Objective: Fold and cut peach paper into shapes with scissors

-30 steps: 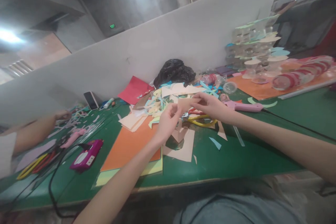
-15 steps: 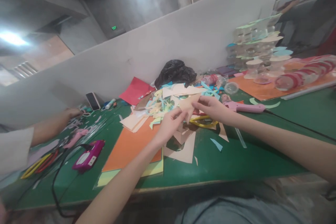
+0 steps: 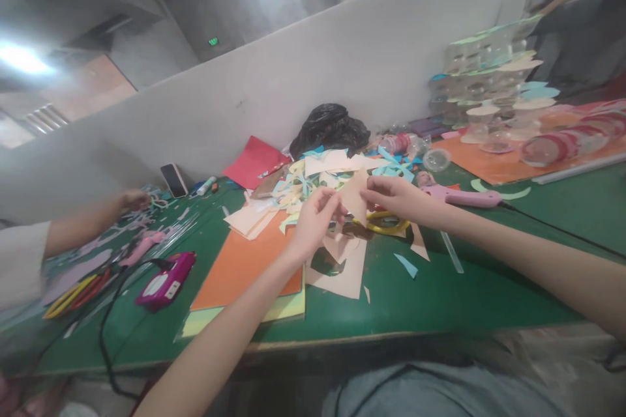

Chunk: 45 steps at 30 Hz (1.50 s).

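My left hand and my right hand pinch a small peach paper piece between them, held just above the green table. Under the hands lie a larger peach sheet with cut-out holes and yellow-handled scissors. A heap of paper scraps in cream, blue and yellow lies just behind.
A pink glue gun with a black cord lies to the right. An orange sheet lies at left of my hands, a magenta device further left. Another person's arm works at far left. Stacked plastic cups stand at back right.
My hands have turned the peach piece from pointing sideways to more upright and brought it closer together. The other person's arm has shifted slightly.
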### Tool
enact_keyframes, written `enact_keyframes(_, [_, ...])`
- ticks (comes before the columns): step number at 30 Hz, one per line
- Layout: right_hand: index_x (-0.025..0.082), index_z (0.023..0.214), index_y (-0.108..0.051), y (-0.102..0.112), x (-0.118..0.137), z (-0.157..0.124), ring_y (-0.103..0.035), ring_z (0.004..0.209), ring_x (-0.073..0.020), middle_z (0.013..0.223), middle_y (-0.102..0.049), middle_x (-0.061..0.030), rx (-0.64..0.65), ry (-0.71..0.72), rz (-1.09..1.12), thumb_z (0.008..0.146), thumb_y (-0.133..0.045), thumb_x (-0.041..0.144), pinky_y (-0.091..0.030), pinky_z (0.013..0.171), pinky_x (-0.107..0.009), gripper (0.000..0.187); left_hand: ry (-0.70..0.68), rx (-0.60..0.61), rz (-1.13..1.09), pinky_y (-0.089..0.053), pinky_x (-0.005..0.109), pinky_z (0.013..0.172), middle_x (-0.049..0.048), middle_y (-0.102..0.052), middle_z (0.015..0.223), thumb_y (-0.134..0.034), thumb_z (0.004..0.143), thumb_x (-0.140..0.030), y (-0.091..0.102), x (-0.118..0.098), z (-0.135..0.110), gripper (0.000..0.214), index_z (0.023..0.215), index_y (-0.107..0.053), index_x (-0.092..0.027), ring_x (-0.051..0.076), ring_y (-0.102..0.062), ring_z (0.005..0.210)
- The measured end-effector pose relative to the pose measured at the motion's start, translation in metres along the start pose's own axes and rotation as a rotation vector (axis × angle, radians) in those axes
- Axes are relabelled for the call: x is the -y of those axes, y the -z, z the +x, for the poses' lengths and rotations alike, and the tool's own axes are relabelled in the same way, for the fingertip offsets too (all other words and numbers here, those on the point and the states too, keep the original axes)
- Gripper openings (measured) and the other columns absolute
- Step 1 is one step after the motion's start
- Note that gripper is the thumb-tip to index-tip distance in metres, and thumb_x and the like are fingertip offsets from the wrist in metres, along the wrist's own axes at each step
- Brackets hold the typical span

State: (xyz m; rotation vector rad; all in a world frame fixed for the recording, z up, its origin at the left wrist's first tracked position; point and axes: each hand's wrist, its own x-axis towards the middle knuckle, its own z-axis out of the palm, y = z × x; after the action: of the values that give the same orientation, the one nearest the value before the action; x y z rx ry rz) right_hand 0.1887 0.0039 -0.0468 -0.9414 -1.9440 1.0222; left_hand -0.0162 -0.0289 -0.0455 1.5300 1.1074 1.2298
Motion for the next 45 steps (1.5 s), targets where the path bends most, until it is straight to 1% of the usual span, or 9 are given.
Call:
enact_keyframes(4, [0.021,0.074,-0.05,0.0,-0.006,0.001,-0.054,0.068,-0.0152,0.072,-0.053,0.001,0.017,0.023,-0.009,0.084,-0.058,0.056,-0.048,0.067,-0.031,0.038,0.001,0.013,-0.005,-0.05,0.025,0.063,-0.0021,-0.065,0.072,-0.06,0.089,-0.04,0.0,0.0,-0.001,0.022,0.09,-0.051,-0.02,0.01,-0.062,0.059])
enact_keyframes(11, [0.02,0.072,-0.052,-0.002,-0.01,0.002,-0.057,0.067,-0.0152,0.071,-0.058,0.0,0.019,-0.052,0.052,0.081,-0.065,0.056,-0.046,0.064,-0.031,0.039,-0.116,-0.027,0.233,-0.049,0.025,0.078,0.0004,-0.064,0.088,-0.058,0.091,-0.031,0.003,-0.003,-0.002,0.012,0.094,-0.061,-0.02,0.012,-0.063,0.079])
enact_keyframes(19, [0.021,0.106,-0.063,0.001,0.002,-0.001,-0.065,0.06,-0.0152,0.07,-0.065,0.0009,0.067,-0.1,0.288,0.078,-0.07,0.05,-0.052,0.061,-0.03,0.041,-0.011,-0.031,0.012,-0.05,0.027,0.075,-0.0005,-0.068,0.077,-0.061,0.085,-0.023,0.001,0.005,0.002,0.019,0.103,-0.067,-0.02,0.012,-0.064,0.071])
enact_keyframes(26, [0.023,0.101,-0.076,0.005,0.014,-0.006,-0.069,0.089,-0.0182,0.117,-0.07,-0.0054,0.046,-0.058,0.3,0.078,-0.07,0.043,-0.059,0.079,-0.032,0.031,-0.004,-0.016,-0.138,-0.05,0.026,0.075,0.0001,-0.067,0.08,-0.067,0.079,-0.025,-0.001,-0.002,-0.001,0.015,0.092,-0.071,-0.019,0.011,-0.062,0.071])
enact_keyframes(29, [0.022,0.101,-0.076,0.006,0.017,-0.008,-0.067,0.083,-0.0166,0.101,-0.072,-0.0051,0.061,-0.058,0.286,0.077,-0.068,0.039,-0.057,0.077,-0.031,0.03,0.019,-0.004,-0.129,-0.051,0.026,0.075,0.002,-0.067,0.085,-0.064,0.082,-0.03,-0.001,-0.005,-0.002,0.016,0.092,-0.069,-0.019,0.013,-0.063,0.077])
enact_keyframes(33, [0.019,0.095,-0.077,0.007,0.013,-0.006,-0.058,0.065,-0.013,0.075,-0.065,-0.0023,0.045,-0.022,0.191,0.077,-0.062,0.036,-0.049,0.06,-0.026,0.03,0.03,0.002,-0.051,-0.05,0.024,0.072,0.0017,-0.063,0.087,-0.058,0.089,-0.038,-0.003,-0.006,-0.003,0.021,0.096,-0.066,-0.019,0.014,-0.062,0.082])
enact_keyframes(39, [0.018,0.09,-0.079,0.008,0.006,-0.004,-0.04,0.054,-0.0101,0.061,-0.054,0.0004,0.1,0.009,0.09,0.077,-0.06,0.039,-0.034,0.05,-0.025,0.031,0.044,0.158,0.122,-0.048,0.024,0.07,0.0031,-0.065,0.1,-0.059,0.091,-0.043,-0.003,-0.004,-0.005,0.029,0.105,-0.066,-0.02,0.012,-0.061,0.077])
enact_keyframes(42, [0.018,0.1,-0.077,0.007,0.008,-0.005,-0.046,0.059,-0.0116,0.07,-0.058,-0.0012,0.131,-0.014,0.143,0.08,-0.06,0.044,-0.04,0.054,-0.025,0.037,0.052,0.129,0.117,-0.048,0.025,0.071,0.0035,-0.066,0.099,-0.06,0.091,-0.042,-0.002,-0.002,-0.004,0.028,0.107,-0.065,-0.02,0.013,-0.061,0.08])
enact_keyframes(45, [0.024,0.119,-0.069,0.004,0.011,-0.006,-0.06,0.082,-0.0166,0.106,-0.066,-0.0054,0.136,-0.034,0.211,0.083,-0.06,0.05,-0.05,0.068,-0.028,0.046,0.035,0.078,0.087,-0.047,0.024,0.07,0.0018,-0.065,0.091,-0.061,0.09,-0.039,-0.001,-0.001,-0.003,0.026,0.107,-0.064,-0.02,0.012,-0.059,0.075])
